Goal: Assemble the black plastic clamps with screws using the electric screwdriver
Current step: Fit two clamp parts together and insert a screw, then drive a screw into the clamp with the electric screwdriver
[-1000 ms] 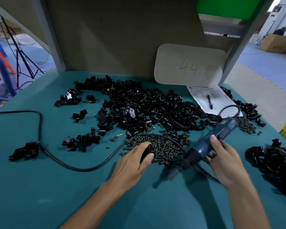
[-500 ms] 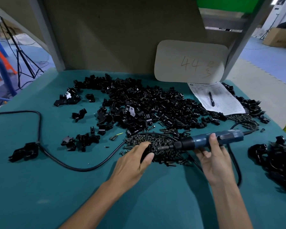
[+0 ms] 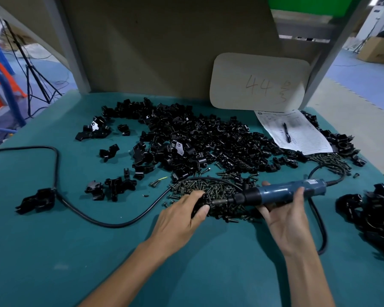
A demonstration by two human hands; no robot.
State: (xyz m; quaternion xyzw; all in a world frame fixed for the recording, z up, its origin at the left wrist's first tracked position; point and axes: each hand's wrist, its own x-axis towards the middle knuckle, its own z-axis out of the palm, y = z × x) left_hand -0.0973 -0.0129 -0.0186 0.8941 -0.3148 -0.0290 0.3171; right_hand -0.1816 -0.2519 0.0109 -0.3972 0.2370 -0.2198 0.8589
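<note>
Fingers of left hand: curled round one black clamp on the screw pile. Right hand: wrapped round electric screwdriver, bit at that clamp. Surface: large heap of loose clamps unassembled; task likely far from done.

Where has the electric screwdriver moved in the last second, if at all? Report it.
Yes. The electric screwdriver swung level; its tip, earlier short of the screw pile, now lies over it by the left hand.
</note>
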